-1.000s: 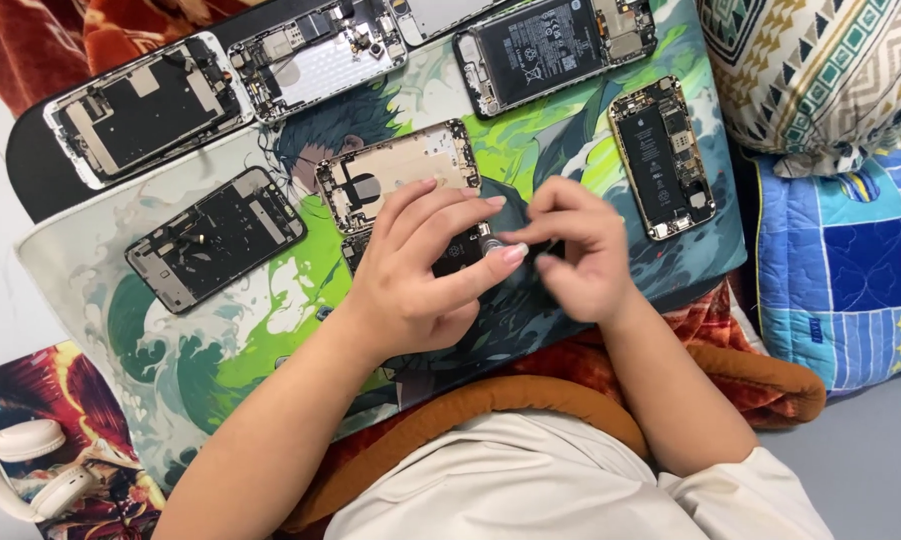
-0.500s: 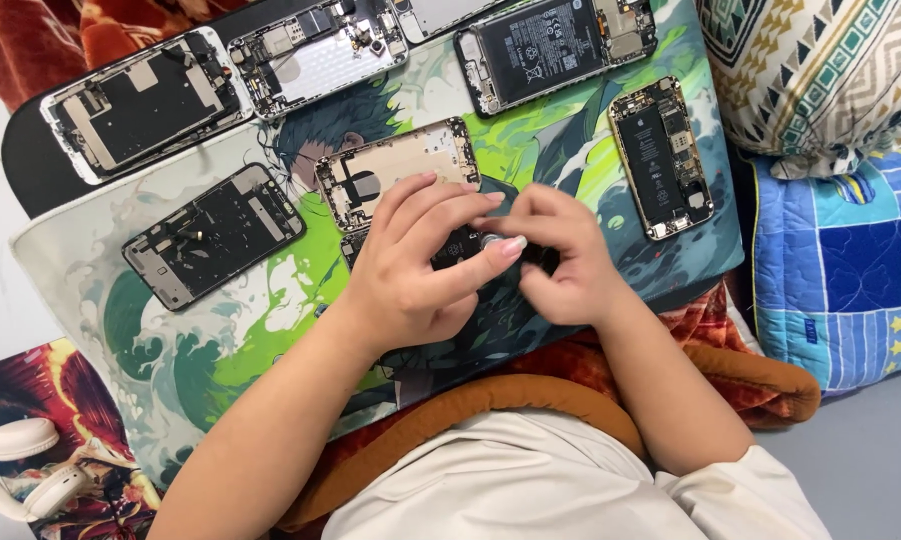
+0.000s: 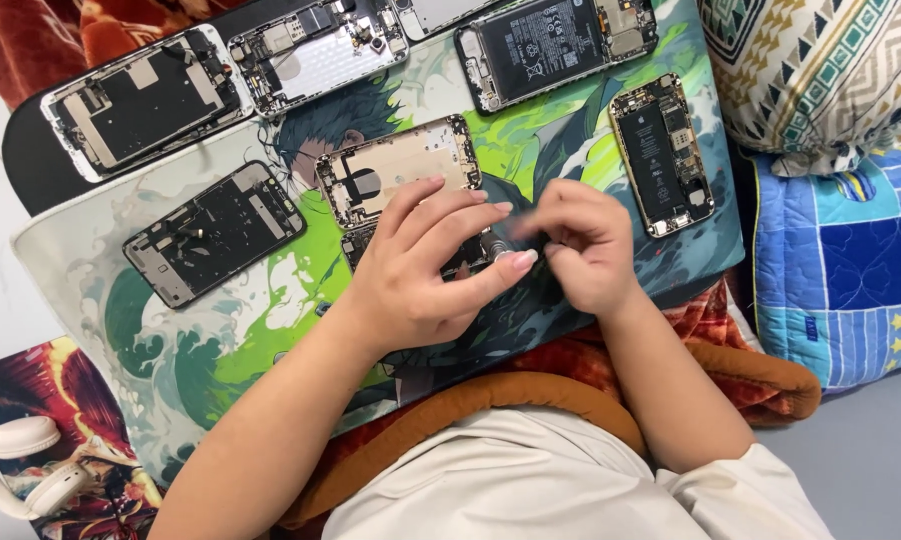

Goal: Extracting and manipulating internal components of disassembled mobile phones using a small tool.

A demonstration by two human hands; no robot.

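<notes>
**Both hands closed in over a phone part at the middle of the mat**

Head view: The printed work mat (image 3: 220,330) covers the lap from the left edge to the patchwork cushion (image 3: 850,270) on the right, and a patterned pillow (image 3: 820,70) crowds the upper right corner. Opened phones ring the hands: a gold housing (image 3: 400,170) just above the left hand, a dark phone frame (image 3: 213,232) to its left, a slim phone with its battery showing (image 3: 662,152) just beyond the right hand, and three more along the top edge. Bare mat lies open at lower left; white headphones (image 3: 15,465) sit off the mat in the bottom left corner.

The left hand (image 3: 425,275) lies flat, fingers stretched rightward, over a dark phone part (image 3: 365,245) that peeks out under its knuckles; what it presses cannot be told. The right hand (image 3: 580,250) is curled, fingertips pinched on a small silvery piece (image 3: 493,243) right at the left thumb tip. The two hands touch.

Against the earlier frames, the hands sit in nearly the same spot; the right hand's fingers have tightened toward the left thumb, and the phones have not moved.
</notes>
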